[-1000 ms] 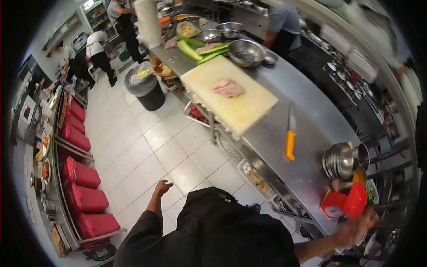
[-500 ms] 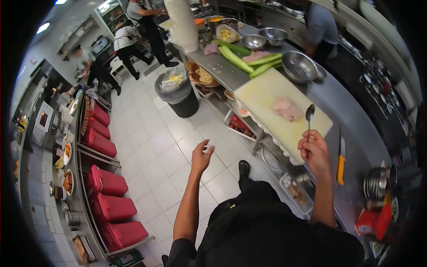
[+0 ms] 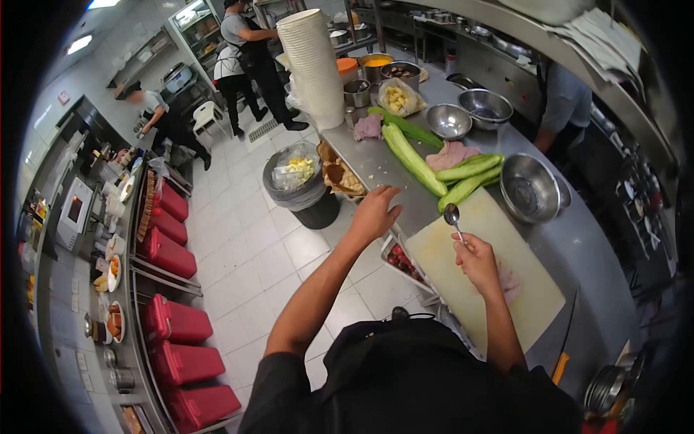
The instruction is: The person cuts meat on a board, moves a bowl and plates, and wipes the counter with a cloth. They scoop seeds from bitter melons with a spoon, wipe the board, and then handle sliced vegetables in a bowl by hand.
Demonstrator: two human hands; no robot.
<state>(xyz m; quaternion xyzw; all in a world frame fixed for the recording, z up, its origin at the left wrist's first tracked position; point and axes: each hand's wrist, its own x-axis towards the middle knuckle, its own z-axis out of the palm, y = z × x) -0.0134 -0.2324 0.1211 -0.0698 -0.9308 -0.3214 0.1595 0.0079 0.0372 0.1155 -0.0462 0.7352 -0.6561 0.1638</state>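
My right hand [image 3: 476, 264] grips a metal spoon [image 3: 453, 219] by its handle, bowl end up, above the pale cutting board [image 3: 463, 271]. Partly behind my right wrist, a piece of raw pale meat [image 3: 510, 283] lies on that board. My left hand [image 3: 374, 213], empty with fingers apart, reaches over the counter's near edge. Long halved green vegetables [image 3: 413, 158] lie beyond the board, beside another piece of pink meat [image 3: 451, 155]. A large metal bowl [image 3: 530, 188] stands to their right.
A knife [image 3: 562, 365] with a yellow handle lies right of the board. Stacked white containers [image 3: 311, 69] stand at the counter's far left end. A lined bin [image 3: 307, 199] is on the floor. Red bins [image 3: 173, 318] line the left. Several people stand farther off.
My body has moved forward along the counter. My left hand has risen and reached toward the counter's edge. My right hand, still with the spoon, is now nearer the green vegetables.
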